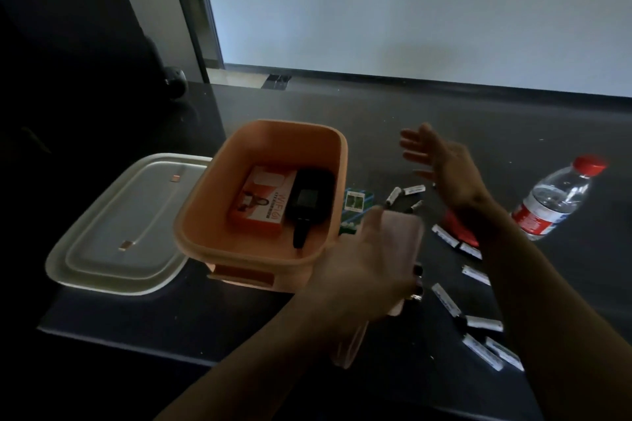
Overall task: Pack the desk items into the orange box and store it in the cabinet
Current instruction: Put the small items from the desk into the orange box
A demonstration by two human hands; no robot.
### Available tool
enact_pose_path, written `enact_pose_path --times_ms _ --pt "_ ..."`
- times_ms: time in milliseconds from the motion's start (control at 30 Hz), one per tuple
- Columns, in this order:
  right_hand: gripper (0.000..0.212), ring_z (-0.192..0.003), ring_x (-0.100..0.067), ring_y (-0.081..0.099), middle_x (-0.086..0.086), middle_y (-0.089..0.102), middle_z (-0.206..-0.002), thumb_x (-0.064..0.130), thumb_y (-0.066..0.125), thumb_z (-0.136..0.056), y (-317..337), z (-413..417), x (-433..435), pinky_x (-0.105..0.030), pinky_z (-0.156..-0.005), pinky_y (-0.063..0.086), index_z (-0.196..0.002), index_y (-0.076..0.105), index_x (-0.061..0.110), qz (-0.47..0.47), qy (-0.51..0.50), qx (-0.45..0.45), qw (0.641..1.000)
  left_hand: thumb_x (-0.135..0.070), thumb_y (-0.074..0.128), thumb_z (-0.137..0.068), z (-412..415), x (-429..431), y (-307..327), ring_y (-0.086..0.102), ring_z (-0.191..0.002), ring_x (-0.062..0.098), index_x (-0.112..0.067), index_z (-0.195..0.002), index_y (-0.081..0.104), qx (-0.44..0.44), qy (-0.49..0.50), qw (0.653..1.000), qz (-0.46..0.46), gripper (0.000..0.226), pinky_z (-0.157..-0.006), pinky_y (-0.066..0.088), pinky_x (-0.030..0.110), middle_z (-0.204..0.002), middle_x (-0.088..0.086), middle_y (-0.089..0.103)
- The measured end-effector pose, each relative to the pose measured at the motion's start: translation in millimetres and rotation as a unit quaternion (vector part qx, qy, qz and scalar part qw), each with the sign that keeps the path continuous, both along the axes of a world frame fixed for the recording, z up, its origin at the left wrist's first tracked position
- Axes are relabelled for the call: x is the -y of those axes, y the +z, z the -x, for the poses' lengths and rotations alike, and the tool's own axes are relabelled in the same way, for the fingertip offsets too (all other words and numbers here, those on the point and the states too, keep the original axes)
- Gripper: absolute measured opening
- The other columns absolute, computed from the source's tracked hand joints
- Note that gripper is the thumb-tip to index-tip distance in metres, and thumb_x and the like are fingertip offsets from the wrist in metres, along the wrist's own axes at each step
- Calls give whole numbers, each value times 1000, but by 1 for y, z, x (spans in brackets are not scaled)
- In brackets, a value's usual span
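The orange box point(263, 133) stands open on the dark desk point(478, 120). Inside it lie an orange-and-white WiFi carton point(261, 202) and a black device point(307, 202). My left hand point(359, 267) is just right of the box's near corner, gripping a flat pink item point(403, 232) that hangs down below the wrist. My right hand point(441, 164) hovers to the right of the box with fingers spread and holds nothing. Several small white sticks point(444, 237) are scattered on the desk under and near my right arm. A green pack point(355, 202) rests against the box's right wall.
The box's white lid point(116, 225) lies flat to the left, touching the box. A water bottle with a red cap point(554, 198) lies at the right. A red item point(458, 225) shows under my right wrist. A dark cabinet side point(68, 44) rises at the left.
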State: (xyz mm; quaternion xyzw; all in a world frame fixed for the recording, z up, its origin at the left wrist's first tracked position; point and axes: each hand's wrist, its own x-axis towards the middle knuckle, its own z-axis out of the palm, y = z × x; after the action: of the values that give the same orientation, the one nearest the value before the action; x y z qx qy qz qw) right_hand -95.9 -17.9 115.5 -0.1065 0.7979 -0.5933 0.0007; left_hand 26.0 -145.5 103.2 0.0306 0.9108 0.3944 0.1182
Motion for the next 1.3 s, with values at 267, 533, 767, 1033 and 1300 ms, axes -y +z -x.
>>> enact_pose_path --times_ms 267,533,767,1033,1300 --pt "53 -117 -18 51 -8 52 -133 49 26 -95 -15 13 47 -33 -92 42 -128 50 16 28 -14 43 999 -53 73 -65 47 105 29 45 -79 7 -30 -143 6 -5 72 992 101 106 -66 39 25 -128 3 44" --pt "41 -87 6 55 7 61 -100 47 20 -97 -38 25 107 -14 -72 42 -110 57 35 -34 -46 12 998 -49 74 -62 72 183 0 44 -84 -6 -36 -137 26 39 -111 990 80 90 -63 33 12 -97 -25 38" --pt "57 -116 -25 51 -10 51 -132 52 14 -95 -51 30 125 -38 -94 41 -132 47 24 -69 -94 31 993 -36 76 -64 100 194 -15 43 -94 -8 -41 -136 22 102 -302 941 113 91 -70 34 12 -107 -27 36" --pt "57 -138 -16 24 -4 32 -149 46 14 -96 -58 28 127 -27 -106 17 -139 39 16 -154 -89 2 984 -31 74 -72 111 184 -56 40 -101 4 -31 -138 26 130 -342 918 151 81 -67 27 9 -131 -6 41" --pt "57 -133 -20 35 -7 43 -143 47 15 -96 -55 26 129 -41 -110 28 -134 45 18 -147 -104 6 984 -30 77 -68 111 186 -60 39 -105 6 -34 -136 24 152 -351 913 142 86 -75 31 15 -129 -9 38"
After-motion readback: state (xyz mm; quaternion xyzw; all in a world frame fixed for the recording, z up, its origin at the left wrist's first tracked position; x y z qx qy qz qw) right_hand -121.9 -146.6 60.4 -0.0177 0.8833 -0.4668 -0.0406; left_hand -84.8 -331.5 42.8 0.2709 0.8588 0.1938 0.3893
